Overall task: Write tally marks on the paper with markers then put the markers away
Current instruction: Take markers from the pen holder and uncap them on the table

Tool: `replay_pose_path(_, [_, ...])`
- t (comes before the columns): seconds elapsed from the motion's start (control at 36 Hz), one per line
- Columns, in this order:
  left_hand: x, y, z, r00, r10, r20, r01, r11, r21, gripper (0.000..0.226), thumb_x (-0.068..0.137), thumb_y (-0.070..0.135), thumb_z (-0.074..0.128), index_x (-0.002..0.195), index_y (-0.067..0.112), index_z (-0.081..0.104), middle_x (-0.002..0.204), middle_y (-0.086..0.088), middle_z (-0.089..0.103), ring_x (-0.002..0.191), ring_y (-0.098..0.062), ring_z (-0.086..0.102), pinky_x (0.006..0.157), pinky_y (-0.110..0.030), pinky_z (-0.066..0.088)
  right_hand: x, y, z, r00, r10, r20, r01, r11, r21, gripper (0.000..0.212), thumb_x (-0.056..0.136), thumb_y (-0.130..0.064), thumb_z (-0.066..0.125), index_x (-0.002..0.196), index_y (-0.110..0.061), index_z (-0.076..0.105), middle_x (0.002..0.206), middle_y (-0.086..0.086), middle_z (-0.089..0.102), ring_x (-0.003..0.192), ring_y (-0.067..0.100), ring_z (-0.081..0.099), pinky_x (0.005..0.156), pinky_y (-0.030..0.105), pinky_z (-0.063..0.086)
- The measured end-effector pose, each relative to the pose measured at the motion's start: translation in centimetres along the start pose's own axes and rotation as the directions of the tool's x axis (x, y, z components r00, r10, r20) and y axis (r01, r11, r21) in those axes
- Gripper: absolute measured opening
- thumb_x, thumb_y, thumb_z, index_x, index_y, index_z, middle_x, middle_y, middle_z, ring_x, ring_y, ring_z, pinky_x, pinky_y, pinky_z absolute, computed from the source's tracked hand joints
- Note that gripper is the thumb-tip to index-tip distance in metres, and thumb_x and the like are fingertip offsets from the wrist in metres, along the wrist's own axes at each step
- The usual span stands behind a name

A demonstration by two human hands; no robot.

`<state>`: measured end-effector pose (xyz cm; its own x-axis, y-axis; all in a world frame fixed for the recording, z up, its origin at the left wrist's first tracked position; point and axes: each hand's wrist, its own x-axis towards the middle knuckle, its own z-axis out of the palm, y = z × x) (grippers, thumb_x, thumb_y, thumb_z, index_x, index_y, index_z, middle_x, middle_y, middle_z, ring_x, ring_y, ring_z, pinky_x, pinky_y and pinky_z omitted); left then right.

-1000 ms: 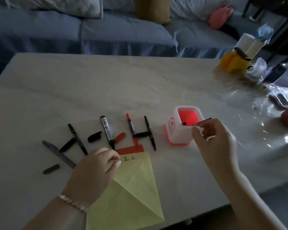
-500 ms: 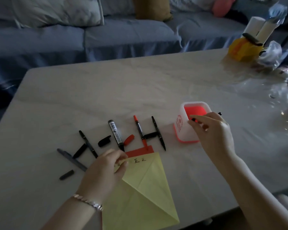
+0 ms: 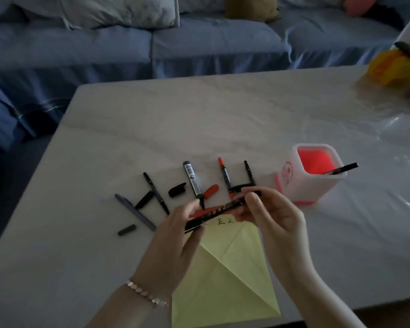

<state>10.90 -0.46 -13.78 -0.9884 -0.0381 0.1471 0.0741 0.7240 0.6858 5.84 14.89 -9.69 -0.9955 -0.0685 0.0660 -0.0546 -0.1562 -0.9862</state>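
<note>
Both hands have come together at the centre of the frame since a moment ago, when the right hand was at the pen holder and the left rested on the paper. Now the left hand (image 3: 173,235) and the right hand (image 3: 273,223) are each closed on one end of a black marker (image 3: 219,210), held slanted just above the top edge of the yellow paper (image 3: 225,275). Whether they are capping it or pulling the cap off, I cannot tell.

Two tally characters (image 3: 225,221) are already written near the top of the paper. One black pen (image 3: 341,168) leans in the white and red pen holder (image 3: 310,174) at right of centre, so putting away appears to have started. Most of it looks left to do: several uncapped markers lie in a row on the table (image 3: 223,110) above the hands, among them a thick black marker (image 3: 192,182) and a red-tipped marker (image 3: 225,176), with loose caps between them, one a red cap (image 3: 210,191). Each probably needs capping, then dropping into the holder.
</note>
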Motion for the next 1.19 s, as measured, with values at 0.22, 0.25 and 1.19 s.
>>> replay_pose_path(0.22, [-2.1,0.0,-1.2,0.999,0.038,0.020,-0.037,0.999,-0.030,0.036,0.088,0.053,0.030,0.115,0.038,0.049,0.091,0.021,0.062,0.080,0.004,0.058,0.064,-0.010,0.045,-1.9,1.9,2.9,0.939,0.313,0.142,-0.318,0.948,0.017,0.011,0.082,-0.010,0.062,0.072,-0.009,0.067,0.059,0.001,0.064,0.059,0.010,0.060,0.060,0.018,0.050])
replay_pose_path(0.25, [-2.2,-0.2,-1.3,1.000,0.021,0.006,-0.021,0.999,-0.036,0.036,0.088,0.053,0.031,0.112,0.037,0.051,0.091,0.021,0.063,0.081,0.004,0.058,0.065,-0.010,0.045,-2.2,2.1,3.3,0.928,0.331,0.170,-0.336,0.942,-0.001,0.011,0.082,-0.011,0.062,0.072,-0.010,0.068,0.060,0.000,0.066,0.060,0.010,0.061,0.060,0.018,0.050])
replay_pose_path(1.19, [-5.0,-3.3,-4.1,0.910,-0.384,-0.157,0.355,0.917,-0.184,0.034,0.094,0.030,0.038,0.126,0.025,0.031,0.051,0.005,0.037,0.038,-0.006,0.036,0.039,-0.018,0.028,0.4,3.5,7.4,0.949,0.248,0.194,-0.201,0.952,-0.232,0.015,0.089,-0.013,0.054,0.088,-0.022,0.066,0.053,-0.011,0.059,0.056,0.003,0.055,0.063,0.020,0.051])
